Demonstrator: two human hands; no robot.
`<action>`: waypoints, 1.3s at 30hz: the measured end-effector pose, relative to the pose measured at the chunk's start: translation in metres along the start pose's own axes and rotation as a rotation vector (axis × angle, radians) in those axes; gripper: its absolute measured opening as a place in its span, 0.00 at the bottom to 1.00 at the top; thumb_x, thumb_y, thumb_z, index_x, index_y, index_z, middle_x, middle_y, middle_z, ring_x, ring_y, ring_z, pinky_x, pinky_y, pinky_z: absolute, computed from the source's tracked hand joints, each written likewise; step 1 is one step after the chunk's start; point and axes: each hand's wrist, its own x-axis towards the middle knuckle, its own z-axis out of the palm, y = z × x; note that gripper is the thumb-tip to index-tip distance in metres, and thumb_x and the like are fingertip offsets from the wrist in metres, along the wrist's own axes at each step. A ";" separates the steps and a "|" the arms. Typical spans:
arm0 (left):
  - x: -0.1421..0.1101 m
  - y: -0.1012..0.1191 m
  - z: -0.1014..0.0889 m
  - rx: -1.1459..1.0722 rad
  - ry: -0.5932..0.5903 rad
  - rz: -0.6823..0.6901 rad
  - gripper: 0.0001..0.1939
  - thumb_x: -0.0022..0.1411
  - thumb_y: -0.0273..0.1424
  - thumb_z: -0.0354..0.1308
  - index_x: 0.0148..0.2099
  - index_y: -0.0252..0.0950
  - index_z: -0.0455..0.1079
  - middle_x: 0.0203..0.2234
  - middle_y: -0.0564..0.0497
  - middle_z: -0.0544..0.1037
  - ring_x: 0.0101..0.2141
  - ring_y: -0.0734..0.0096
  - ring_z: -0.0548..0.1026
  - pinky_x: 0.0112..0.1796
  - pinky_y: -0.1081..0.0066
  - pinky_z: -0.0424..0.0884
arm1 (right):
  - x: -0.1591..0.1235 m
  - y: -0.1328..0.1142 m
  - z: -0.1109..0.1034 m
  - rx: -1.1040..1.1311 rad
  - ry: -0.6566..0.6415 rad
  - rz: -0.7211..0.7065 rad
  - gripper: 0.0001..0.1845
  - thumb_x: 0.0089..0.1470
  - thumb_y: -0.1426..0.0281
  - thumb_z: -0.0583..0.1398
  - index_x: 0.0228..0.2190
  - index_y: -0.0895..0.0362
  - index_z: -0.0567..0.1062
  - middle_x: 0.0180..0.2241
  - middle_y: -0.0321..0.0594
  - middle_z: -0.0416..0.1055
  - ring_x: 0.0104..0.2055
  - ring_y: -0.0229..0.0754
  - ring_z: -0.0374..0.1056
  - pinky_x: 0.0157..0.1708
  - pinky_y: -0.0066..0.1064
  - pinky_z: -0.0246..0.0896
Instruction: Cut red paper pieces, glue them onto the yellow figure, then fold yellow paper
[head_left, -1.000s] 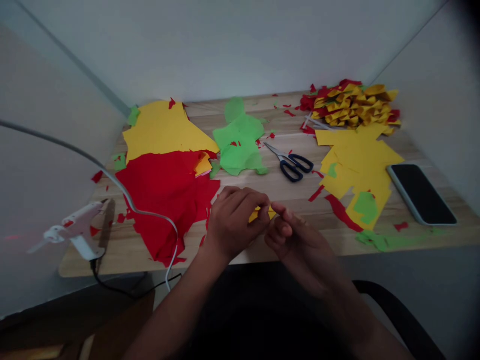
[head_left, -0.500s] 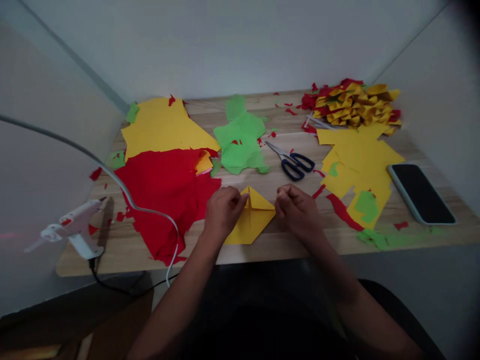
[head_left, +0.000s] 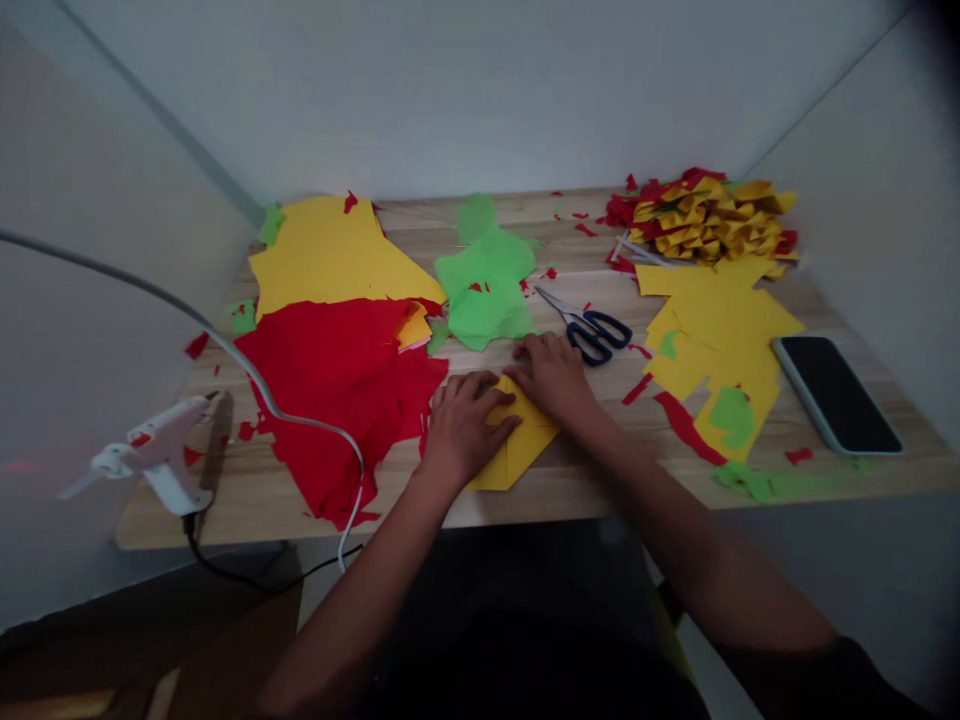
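A folded piece of yellow paper [head_left: 517,455] with crease lines lies flat at the table's front, its top corner pointing away from me. My left hand [head_left: 466,420] rests over its left side, fingers spread and thumb on the paper. Across the upper right edge lies my right hand [head_left: 553,375], its fingers stretched out and pressing down near the top corner. Both hands partly cover the sheet. Just beyond my right hand are scissors [head_left: 589,325] with dark blue handles.
Left lie red paper [head_left: 322,370] and yellow sheets [head_left: 330,250]; green paper [head_left: 491,280] is in the middle. A glue gun [head_left: 161,455] stands front left, its cord trailing. Right are yellow cut sheets [head_left: 720,320], folded yellow pieces [head_left: 712,220] and a phone [head_left: 836,395].
Both hands were raised together, then moved apart above the yellow paper. Now they lie on it, with the right hand shifted left and away from me onto its top edge.
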 end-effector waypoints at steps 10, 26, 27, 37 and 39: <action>0.000 0.001 -0.001 -0.019 -0.002 -0.007 0.12 0.61 0.41 0.64 0.46 0.46 0.76 0.56 0.51 0.73 0.53 0.53 0.67 0.49 0.53 0.65 | -0.030 0.005 -0.001 -0.014 0.036 -0.077 0.08 0.61 0.68 0.58 0.42 0.55 0.74 0.42 0.48 0.72 0.45 0.53 0.63 0.44 0.41 0.51; -0.002 0.003 -0.001 -0.046 0.024 -0.017 0.13 0.60 0.39 0.65 0.46 0.45 0.77 0.52 0.51 0.75 0.52 0.55 0.68 0.50 0.53 0.64 | -0.064 0.017 -0.001 0.016 0.095 -0.036 0.11 0.62 0.70 0.56 0.46 0.55 0.73 0.53 0.52 0.67 0.56 0.56 0.59 0.55 0.48 0.51; -0.001 0.003 -0.002 -0.040 0.022 -0.012 0.12 0.60 0.40 0.65 0.46 0.45 0.77 0.52 0.50 0.75 0.52 0.55 0.68 0.50 0.53 0.65 | -0.063 0.017 0.000 0.022 0.098 -0.047 0.12 0.62 0.70 0.56 0.46 0.55 0.73 0.55 0.52 0.66 0.58 0.56 0.58 0.57 0.49 0.50; -0.002 0.001 0.001 0.001 0.014 -0.042 0.12 0.60 0.42 0.65 0.46 0.48 0.77 0.52 0.54 0.75 0.52 0.58 0.68 0.50 0.56 0.64 | -0.020 0.001 0.016 0.003 0.124 -0.102 0.13 0.62 0.69 0.57 0.47 0.57 0.73 0.55 0.54 0.66 0.57 0.57 0.59 0.58 0.49 0.52; -0.002 0.001 0.001 -0.009 0.021 -0.049 0.12 0.59 0.42 0.66 0.46 0.48 0.77 0.52 0.55 0.75 0.52 0.58 0.68 0.50 0.56 0.64 | -0.032 0.007 0.012 0.007 0.113 -0.113 0.13 0.62 0.69 0.57 0.48 0.57 0.72 0.56 0.54 0.65 0.59 0.56 0.58 0.59 0.49 0.51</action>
